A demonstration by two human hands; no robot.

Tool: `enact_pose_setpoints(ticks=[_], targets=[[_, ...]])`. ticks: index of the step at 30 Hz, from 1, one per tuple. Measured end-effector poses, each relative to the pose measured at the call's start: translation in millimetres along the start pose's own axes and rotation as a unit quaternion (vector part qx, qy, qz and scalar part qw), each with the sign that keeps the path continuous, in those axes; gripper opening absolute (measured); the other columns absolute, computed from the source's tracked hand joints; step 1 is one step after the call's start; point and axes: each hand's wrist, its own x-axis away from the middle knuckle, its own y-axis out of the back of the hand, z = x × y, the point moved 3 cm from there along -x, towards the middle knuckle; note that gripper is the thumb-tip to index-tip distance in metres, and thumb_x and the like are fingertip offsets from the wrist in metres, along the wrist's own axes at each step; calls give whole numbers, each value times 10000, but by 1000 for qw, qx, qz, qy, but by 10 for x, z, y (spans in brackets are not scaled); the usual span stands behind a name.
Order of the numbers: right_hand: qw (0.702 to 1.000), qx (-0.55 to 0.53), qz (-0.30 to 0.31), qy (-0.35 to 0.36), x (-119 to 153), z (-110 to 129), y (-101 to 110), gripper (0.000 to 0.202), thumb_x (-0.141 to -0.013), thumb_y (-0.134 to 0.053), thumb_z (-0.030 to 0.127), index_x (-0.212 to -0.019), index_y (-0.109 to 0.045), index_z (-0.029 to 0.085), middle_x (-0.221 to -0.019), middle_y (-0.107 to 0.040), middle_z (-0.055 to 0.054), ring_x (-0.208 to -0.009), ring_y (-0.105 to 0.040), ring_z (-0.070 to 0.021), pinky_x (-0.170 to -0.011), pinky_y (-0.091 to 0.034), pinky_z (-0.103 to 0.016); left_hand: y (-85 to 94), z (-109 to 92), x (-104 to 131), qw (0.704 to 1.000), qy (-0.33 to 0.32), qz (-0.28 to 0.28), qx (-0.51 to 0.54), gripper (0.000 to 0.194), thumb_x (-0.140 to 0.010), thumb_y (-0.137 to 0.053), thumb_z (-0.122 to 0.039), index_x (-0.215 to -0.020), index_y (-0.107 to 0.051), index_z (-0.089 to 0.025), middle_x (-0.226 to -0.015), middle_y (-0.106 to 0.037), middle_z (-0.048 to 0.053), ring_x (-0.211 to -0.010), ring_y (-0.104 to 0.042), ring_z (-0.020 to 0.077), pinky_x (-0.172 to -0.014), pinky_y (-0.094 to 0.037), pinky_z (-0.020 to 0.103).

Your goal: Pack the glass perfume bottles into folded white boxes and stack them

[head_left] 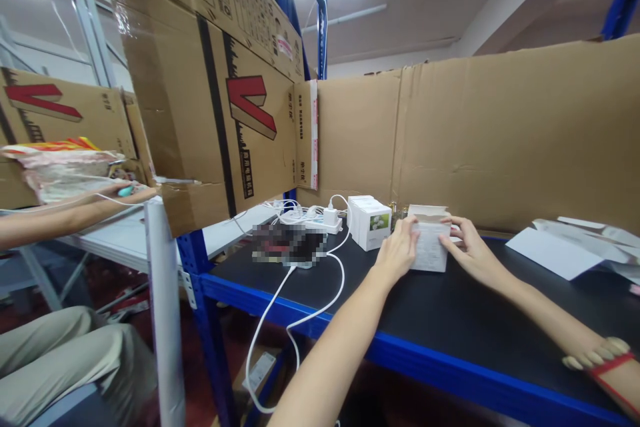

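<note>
A small white box (429,250) with fine print on its front stands upright on the black tabletop (370,293), its top flap raised. My left hand (400,248) grips the box's left upper edge, and my right hand (465,243) holds its right upper edge, fingers bent against it. Just left of it is a row of white boxes (363,221), the front one bearing a green picture with white flowers. Flattened white cartons (565,250) lie on the right of the table.
A power strip (315,221) with white plugs and cables sits behind a blurred device (300,245). A white cable (270,320) hangs over the blue table edge. Cardboard panels (500,140) wall the back and left. Another person's arm (55,223) reaches in at far left.
</note>
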Motion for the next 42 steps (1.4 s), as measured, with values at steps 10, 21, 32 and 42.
enact_pose_setpoints(ticks=[10, 21, 32, 42], targets=[[999, 18, -1, 32, 18, 81, 14, 444, -719, -416, 655, -855, -509, 244, -935, -484, -76, -868, -555, -212, -655, -535, -347, -14, -4, -6, 999, -21, 17, -40, 291, -873, -339, -265, -1154, -416, -272, -1139, -497, 31, -960, -566, 179, -772, -481, 295], [998, -58, -25, 14, 6, 112, 25, 404, -757, -428, 588, -959, -455, 239, -1006, -511, -78, -764, -592, -176, -608, -539, -348, 79, 59, -56, 990, 52, -113, 60, 252, -887, -255, -216, -968, -494, -219, -953, -597, 34, -869, -577, 162, -769, -452, 287], [990, 142, -23, 1, -28, -61, 179, 227, -731, -418, 371, -901, -510, 250, -943, -606, -58, -648, -603, -180, -551, -498, -342, 123, 53, 1, 991, 18, -131, 9, 269, -877, -278, -220, -1013, -510, -214, -999, -577, 45, -932, -554, 158, -831, -441, 282], [993, 110, 43, -15, -19, -165, 137, 258, -683, -431, 390, -890, -512, 258, -880, -635, -41, -532, -582, -165, -562, -506, -366, 150, 75, -6, 989, 40, -138, 24, 295, -862, -304, -207, -991, -568, -233, -988, -607, 29, -952, -560, 165, -861, -438, 299]])
